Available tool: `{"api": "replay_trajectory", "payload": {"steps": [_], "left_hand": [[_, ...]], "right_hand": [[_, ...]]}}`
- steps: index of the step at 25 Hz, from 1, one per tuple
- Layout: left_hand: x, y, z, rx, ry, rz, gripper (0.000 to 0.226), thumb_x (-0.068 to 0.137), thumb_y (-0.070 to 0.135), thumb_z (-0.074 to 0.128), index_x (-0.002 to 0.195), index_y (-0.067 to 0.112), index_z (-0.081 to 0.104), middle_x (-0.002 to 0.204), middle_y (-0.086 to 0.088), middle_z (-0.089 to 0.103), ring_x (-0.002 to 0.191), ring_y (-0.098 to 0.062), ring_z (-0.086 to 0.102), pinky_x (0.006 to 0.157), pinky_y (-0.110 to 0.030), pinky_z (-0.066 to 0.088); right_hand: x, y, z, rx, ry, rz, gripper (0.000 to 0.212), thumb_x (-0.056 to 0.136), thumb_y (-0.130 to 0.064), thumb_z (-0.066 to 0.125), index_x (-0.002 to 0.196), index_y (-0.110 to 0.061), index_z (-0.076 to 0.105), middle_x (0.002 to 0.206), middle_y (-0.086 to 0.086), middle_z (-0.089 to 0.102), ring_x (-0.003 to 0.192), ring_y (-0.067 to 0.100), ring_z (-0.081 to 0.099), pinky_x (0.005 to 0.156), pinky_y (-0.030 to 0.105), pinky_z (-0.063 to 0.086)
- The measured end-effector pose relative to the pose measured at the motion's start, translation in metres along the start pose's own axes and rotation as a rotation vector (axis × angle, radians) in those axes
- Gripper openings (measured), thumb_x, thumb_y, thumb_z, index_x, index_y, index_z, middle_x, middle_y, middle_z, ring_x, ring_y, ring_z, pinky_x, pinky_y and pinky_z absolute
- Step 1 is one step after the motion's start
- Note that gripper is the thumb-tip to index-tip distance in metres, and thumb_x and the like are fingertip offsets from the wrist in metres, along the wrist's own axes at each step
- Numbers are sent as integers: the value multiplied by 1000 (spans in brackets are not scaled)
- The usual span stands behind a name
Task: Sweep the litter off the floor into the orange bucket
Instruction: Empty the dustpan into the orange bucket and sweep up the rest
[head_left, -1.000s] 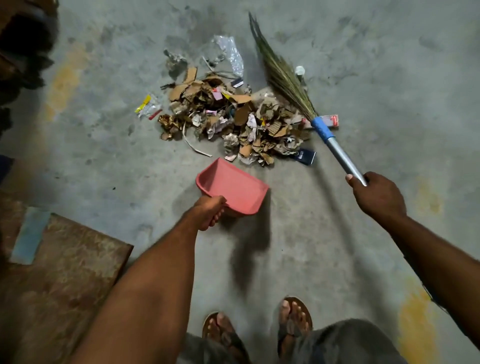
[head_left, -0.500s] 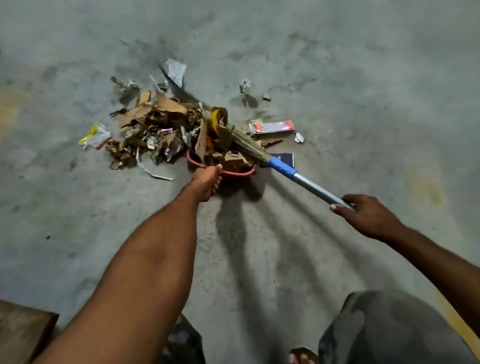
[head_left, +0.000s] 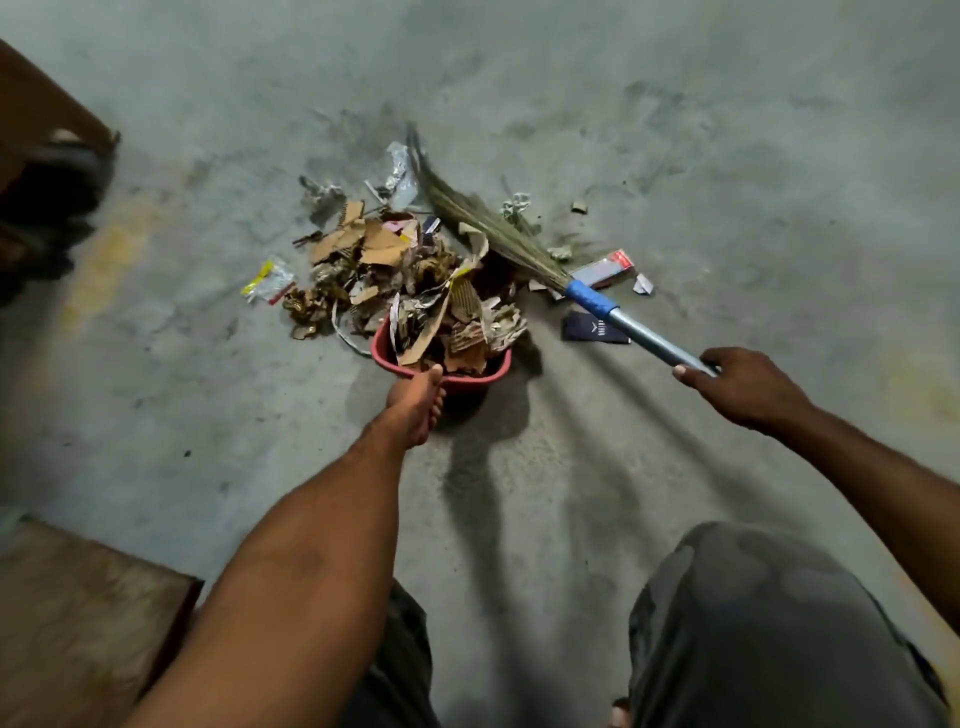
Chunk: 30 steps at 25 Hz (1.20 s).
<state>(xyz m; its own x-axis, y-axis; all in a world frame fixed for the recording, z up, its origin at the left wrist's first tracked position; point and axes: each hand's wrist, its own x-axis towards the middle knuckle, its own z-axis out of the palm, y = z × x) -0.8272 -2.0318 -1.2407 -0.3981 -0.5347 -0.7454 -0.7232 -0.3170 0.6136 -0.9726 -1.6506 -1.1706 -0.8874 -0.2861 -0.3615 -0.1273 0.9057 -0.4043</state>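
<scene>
Your left hand (head_left: 415, 402) grips the near edge of the shallow red plastic dustpan (head_left: 382, 348), whose mouth is set into the heap of torn brown cardboard and crumpled paper litter (head_left: 384, 249) on the grey concrete floor (head_left: 675, 130). The nearer part of the heap is piled in the pan; the farther part lies on the floor just beyond it. Your right hand (head_left: 748, 387) is closed round the silver metal handle of the grass broom with a blue collar (head_left: 587, 299), its bristles lying along the heap's far right side.

Strays lie apart:
- a clear packet with yellow and red print (head_left: 267, 280) to the left
- a clear plastic wrapper (head_left: 400, 171) beyond
- a red-and-silver carton (head_left: 605, 270) and a dark blue card (head_left: 592, 330) beside the broom

No orange bucket is in view. Progress therefore reads as early: one panful is loaded, much remains to sweep, and the emptying is not yet done.
</scene>
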Motion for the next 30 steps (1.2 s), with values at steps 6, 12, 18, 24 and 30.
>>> {"api": "replay_trajectory", "payload": {"steps": [6,12,18,24,30], "left_hand": [[11,-22,-31,-142,118,-20,38,101,36,63,71,13,60,54,2,49,36,-7,38,34,-17,28],[38,-2,-50,-192,174,17,37,101,32,63,70,13,62,47,5,50,31,-5,36,33,-15,27],[38,2,-51,-213,136,-47,35,101,31,59,71,14,59,42,8,46,30,-5,35,33,-15,25],[43,-2,-53,-219,125,-62,37,103,36,56,71,16,57,44,7,43,31,-6,33,33,-15,23],[48,-11,-54,-192,169,-38,39,100,38,63,68,15,62,51,5,47,36,-8,35,35,-17,26]], "right_hand": [[12,-27,27,-35,-104,-151,37,95,-52,63,85,-18,70,70,2,64,68,16,60,65,36,48],[2,-16,32,-80,-128,-199,33,94,-56,63,80,-26,66,67,0,63,67,19,61,65,39,51],[-7,-10,17,-11,-22,-169,35,94,-54,64,78,-23,64,64,3,62,65,21,61,62,41,49],[5,-41,23,-60,-152,-273,34,94,-60,61,82,-28,66,67,0,64,68,18,62,65,41,50],[9,-37,57,-90,-258,-249,40,94,-63,58,83,-24,64,70,2,64,70,21,63,69,44,53]]}}
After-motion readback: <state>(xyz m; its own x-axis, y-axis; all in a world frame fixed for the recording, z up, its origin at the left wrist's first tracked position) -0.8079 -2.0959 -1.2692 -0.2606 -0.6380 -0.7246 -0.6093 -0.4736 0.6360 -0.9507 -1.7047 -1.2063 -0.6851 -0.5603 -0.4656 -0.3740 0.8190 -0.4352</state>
